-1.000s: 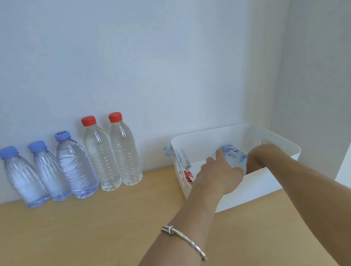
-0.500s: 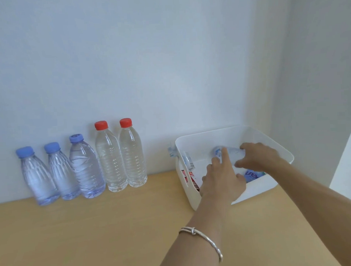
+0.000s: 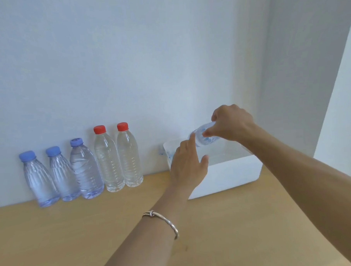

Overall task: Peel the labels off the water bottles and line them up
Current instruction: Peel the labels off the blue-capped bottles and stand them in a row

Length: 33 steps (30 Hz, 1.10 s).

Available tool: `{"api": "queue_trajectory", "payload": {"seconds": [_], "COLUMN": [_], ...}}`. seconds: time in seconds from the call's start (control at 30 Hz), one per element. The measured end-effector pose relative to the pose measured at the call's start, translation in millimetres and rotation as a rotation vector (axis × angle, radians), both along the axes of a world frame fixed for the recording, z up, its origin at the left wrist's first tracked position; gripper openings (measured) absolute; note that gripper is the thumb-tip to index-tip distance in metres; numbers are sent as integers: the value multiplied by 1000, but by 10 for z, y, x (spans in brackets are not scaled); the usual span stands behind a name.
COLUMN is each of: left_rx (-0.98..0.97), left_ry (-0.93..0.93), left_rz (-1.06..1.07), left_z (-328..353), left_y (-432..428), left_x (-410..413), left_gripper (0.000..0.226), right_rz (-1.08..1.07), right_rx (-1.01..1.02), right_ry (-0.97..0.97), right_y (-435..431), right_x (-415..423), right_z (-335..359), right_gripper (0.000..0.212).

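My right hand (image 3: 231, 122) grips a labelled water bottle (image 3: 204, 136), held tilted above the white bin (image 3: 228, 175). My left hand (image 3: 189, 164) is open just below and left of it, its forefinger touching the bottle's lower end. Against the wall stands a row of bare bottles: three with blue caps (image 3: 39, 179) (image 3: 63, 175) (image 3: 85, 170) and two taller ones with red caps (image 3: 109, 160) (image 3: 129, 157). The bin's inside is mostly hidden by my hands.
A wooden tabletop (image 3: 74, 237) runs from the wall to the front. The white wall is close behind the bottles, and a side wall (image 3: 299, 87) stands behind the bin. A peeled label (image 3: 161, 150) hangs over the bin's left rim.
My right hand has lifted the labelled bottle up out of the bin. My left hand has risen with it and now touches its end.
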<state>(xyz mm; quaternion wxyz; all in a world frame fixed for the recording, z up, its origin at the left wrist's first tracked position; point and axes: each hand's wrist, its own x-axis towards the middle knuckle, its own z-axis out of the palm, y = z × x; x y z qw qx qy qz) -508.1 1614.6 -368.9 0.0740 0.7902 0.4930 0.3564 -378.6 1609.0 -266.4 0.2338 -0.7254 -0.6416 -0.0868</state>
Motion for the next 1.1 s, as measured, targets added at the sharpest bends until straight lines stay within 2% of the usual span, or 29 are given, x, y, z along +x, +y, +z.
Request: {"api": "queue_trajectory", "payload": {"seconds": [0.13, 0.3, 0.4, 0.53, 0.63, 0.8, 0.97, 1.1], "left_rx": [88, 7, -23, -10, -1, -137, -284, -335], "left_ry": [0, -107, -118, -173, -237, -409, -458, -476], "left_rz": [39, -16, -28, 26, 63, 100, 197, 228], "left_z": [-42, 54, 147, 166, 160, -70, -459, -648], "left_y": [41, 65, 60, 39, -44, -271, -311, -260], "left_x": [-174, -399, -491, -698, -890, -1168, -1484, -1675], "left_gripper": [75, 97, 102, 85, 68, 44, 50, 55], "right_rz": [19, 171, 287, 370, 434, 526, 578, 591], "right_rx": [26, -48, -71, -49, -10, 35, -151, -325], "right_ry": [-9, 50, -1, -41, 52, 225, 396, 446], "right_y": [-64, -222, -271, -311, -358, -312, -204, -127], "right_x": [-52, -209, -426, -658, -790, -1116, -1413, -1625], "right_z": [41, 137, 102, 139, 187, -58, -624, -947], "right_gripper": [44, 45, 46, 47, 53, 62, 43, 56]}}
